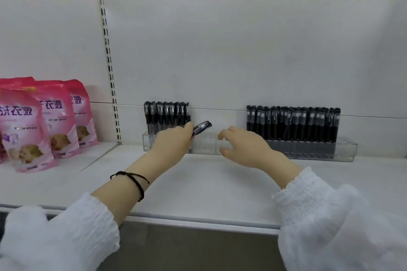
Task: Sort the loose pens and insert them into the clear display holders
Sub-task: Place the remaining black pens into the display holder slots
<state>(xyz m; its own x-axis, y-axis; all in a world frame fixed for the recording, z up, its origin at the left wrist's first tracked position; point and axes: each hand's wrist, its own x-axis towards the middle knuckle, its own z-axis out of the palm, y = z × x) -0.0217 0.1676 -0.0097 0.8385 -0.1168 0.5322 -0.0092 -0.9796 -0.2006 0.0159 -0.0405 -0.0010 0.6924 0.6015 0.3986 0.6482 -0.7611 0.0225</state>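
Head view: a black pen [202,127] is pinched tilted by the left grip [174,141] just above the left clear holder [207,146]'s empty right part, right grip [240,145] open nearby w/ nothing held; a slot could be missed, or the standing pens [167,114] knocked askew.

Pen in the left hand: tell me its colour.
Black pen, pinched by the left hand; seen in the head view.

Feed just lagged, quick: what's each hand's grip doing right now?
Left hand: holding a black pen.
Right hand: open, fingers loosely curled, holding nothing.
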